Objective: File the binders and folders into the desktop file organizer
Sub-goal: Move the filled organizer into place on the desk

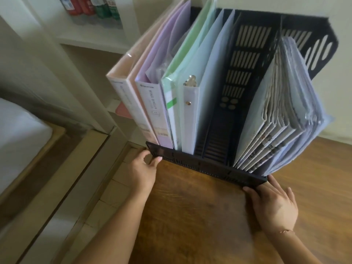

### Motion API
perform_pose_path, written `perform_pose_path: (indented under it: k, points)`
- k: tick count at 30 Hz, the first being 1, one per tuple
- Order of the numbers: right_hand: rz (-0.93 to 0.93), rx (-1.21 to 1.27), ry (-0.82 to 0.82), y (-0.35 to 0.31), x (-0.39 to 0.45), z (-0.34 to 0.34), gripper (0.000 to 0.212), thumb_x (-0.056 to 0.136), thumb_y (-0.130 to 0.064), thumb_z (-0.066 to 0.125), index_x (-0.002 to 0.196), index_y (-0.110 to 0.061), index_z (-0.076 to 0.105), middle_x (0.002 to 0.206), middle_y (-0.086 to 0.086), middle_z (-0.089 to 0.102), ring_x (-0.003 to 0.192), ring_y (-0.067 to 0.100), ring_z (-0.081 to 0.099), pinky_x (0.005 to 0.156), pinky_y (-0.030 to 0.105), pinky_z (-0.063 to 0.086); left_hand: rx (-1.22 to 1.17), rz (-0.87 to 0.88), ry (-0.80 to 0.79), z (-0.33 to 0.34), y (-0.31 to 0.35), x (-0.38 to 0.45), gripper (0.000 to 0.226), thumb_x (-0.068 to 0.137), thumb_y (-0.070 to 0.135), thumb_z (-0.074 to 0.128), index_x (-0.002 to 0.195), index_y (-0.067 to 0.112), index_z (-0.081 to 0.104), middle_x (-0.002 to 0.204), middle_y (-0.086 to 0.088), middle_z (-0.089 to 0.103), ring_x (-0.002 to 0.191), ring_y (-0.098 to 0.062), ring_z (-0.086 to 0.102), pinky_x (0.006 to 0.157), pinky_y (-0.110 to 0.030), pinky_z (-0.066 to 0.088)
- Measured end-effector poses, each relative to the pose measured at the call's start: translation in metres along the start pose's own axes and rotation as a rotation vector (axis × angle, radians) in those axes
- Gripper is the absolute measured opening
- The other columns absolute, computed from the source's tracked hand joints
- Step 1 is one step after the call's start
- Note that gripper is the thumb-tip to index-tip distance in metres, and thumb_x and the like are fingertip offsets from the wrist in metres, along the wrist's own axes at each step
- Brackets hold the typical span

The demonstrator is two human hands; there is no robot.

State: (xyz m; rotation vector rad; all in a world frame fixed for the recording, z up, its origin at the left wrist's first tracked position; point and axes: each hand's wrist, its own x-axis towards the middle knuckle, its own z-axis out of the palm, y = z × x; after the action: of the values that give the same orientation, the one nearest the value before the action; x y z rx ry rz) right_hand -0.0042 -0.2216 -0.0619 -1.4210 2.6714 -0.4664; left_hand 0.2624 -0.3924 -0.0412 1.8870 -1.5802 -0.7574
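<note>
— Both our hands rest spread on the desk (200,216), left hand (142,168) and right hand (274,202) touching the organizer (209,165) front corners

— Filing looks finished: binders (150,111) left, folders (282,119) right, middle slot empty

Binders (152,103) in organizer (205,164) at left — folders (282,115) right, on table (200,216).

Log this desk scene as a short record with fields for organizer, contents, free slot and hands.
organizer: black, on wooden desk
contents: pink binder, purple binder, green folder, white binder, paper stack
free slot: between white binder and paper stack
left hand: fingers touch organizer's front left corner
right hand: fingers at front right corner
</note>
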Motion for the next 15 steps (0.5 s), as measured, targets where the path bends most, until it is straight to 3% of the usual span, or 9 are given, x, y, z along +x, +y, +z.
perform_pose_path:
  k: [2,5,8,10,12,15]
  points:
    - [0.029,0.001,-0.023,-0.006,0.001,-0.007,0.009,0.081,-0.034,0.074,0.076,-0.026,0.073,0.105,-0.002,0.072,0.117,0.026,0.061,0.102,0.054,0.036,-0.106,-0.044,0.029,0.002,0.0,-0.004,0.036,0.077,0.028,0.079,0.109,0.012,0.071,0.107,-0.008,0.072,0.1,-0.024,0.066,0.07,-0.023,0.041]
    - [0.076,-0.007,-0.074,-0.009,0.003,-0.013,0.007,0.076,-0.032,0.079,0.075,-0.028,0.073,0.104,0.0,0.072,0.109,0.029,0.065,0.103,0.055,0.035,-0.191,-0.105,-0.001,0.004,-0.006,-0.007,0.046,0.073,0.04,0.08,0.111,0.018,0.07,0.103,-0.002,0.073,0.092,-0.016,0.066,0.062,-0.017,0.042]
    - [0.146,-0.042,-0.129,-0.012,0.002,-0.01,0.019,0.08,-0.046,0.072,0.089,-0.03,0.075,0.115,0.003,0.07,0.111,0.029,0.064,0.098,0.049,0.044,-0.175,-0.098,-0.017,0.004,-0.013,-0.007,0.071,0.06,0.071,0.072,0.113,0.023,0.068,0.089,0.005,0.072,0.084,-0.014,0.067,0.067,-0.03,0.055]
    - [0.148,-0.044,-0.109,-0.014,0.004,-0.007,0.026,0.076,-0.043,0.074,0.092,-0.023,0.077,0.112,0.012,0.071,0.096,0.036,0.069,0.083,0.047,0.052,-0.131,-0.038,0.007,0.004,-0.019,-0.007,0.086,0.054,0.085,0.062,0.114,0.024,0.066,0.085,0.006,0.071,0.079,-0.012,0.066,0.068,-0.036,0.058]
    - [0.188,-0.054,-0.124,-0.022,0.007,-0.012,0.027,0.073,-0.036,0.082,0.093,-0.018,0.077,0.108,0.016,0.071,0.088,0.039,0.068,0.081,0.045,0.053,-0.105,0.014,0.016,0.003,-0.022,-0.007,0.083,0.057,0.079,0.067,0.116,0.021,0.065,0.092,0.005,0.072,0.082,-0.011,0.065,0.069,-0.029,0.056]
    - [0.217,-0.114,-0.144,-0.03,0.01,-0.017,0.033,0.077,-0.041,0.077,0.099,-0.016,0.076,0.107,0.017,0.071,0.097,0.037,0.065,0.09,0.044,0.048,-0.096,0.046,-0.01,0.001,-0.022,-0.006,0.075,0.062,0.066,0.076,0.119,0.018,0.064,0.102,0.003,0.072,0.089,-0.011,0.065,0.071,-0.021,0.048]
